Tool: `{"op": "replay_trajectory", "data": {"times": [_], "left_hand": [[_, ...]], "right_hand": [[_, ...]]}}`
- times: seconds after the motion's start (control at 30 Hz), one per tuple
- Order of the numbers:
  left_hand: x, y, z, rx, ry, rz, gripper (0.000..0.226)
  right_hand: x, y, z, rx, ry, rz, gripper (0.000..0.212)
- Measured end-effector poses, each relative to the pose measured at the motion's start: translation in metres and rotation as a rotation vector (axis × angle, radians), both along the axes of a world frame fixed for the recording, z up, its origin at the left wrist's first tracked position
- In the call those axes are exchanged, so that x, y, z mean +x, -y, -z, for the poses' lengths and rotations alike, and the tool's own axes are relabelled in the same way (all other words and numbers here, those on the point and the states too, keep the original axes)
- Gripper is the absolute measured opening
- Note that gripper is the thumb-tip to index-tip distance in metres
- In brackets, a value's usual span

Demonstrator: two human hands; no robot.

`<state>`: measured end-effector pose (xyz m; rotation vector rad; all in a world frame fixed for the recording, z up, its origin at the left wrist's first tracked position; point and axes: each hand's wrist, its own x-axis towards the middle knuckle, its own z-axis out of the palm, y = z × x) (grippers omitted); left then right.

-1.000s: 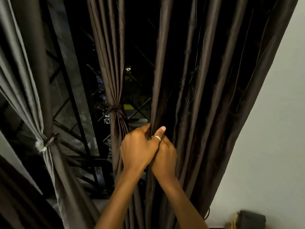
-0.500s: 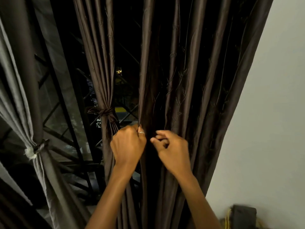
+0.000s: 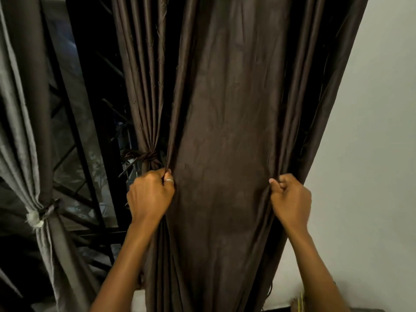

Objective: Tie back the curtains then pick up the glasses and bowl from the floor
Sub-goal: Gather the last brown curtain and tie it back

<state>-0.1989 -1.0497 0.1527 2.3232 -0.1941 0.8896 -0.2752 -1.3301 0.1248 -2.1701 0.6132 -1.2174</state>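
A dark brown curtain hangs loose in front of me, its cloth stretched flat between my hands. My left hand grips its left edge in a fist, a ring on one finger. My right hand is closed on its right edge near the wall. Just left of it, a narrower brown curtain is bunched and knotted with a brown tie. Further left a grey curtain is bound with a tie. No glasses, bowl or floor are in view.
A dark window with black metal grille bars lies behind the curtains. A pale wall runs along the right. Something dark with yellow strands sits at the bottom right corner.
My hands were together at the curtain's left edge. The right hand has moved right across the cloth, spreading the curtain wide and flat. The view has come closer.
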Motion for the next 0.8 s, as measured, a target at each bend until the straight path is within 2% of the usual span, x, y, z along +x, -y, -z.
{"op": "replay_trajectory", "data": {"times": [0.2, 0.43, 0.57, 0.7, 0.8], "left_hand": [[-0.003, 0.003, 0.008, 0.010, -0.003, 0.052, 0.031], [-0.025, 0.040, 0.016, 0.026, 0.034, 0.404, 0.029], [-0.030, 0.052, 0.019, -0.036, -0.026, 0.554, 0.033], [-0.030, 0.051, 0.017, -0.090, -0.105, 0.634, 0.026], [-0.039, 0.058, 0.006, -0.112, -0.149, 0.533, 0.050]], "right_hand": [[-0.005, -0.023, 0.008, 0.010, 0.067, -0.089, 0.025], [0.000, -0.100, 0.019, -0.159, 0.147, -0.278, 0.020], [0.009, -0.119, 0.024, -0.071, 0.165, -0.374, 0.019], [0.010, -0.119, 0.026, -0.040, 0.204, -0.411, 0.014], [0.011, -0.119, 0.029, -0.070, 0.229, -0.421, 0.018]]}}
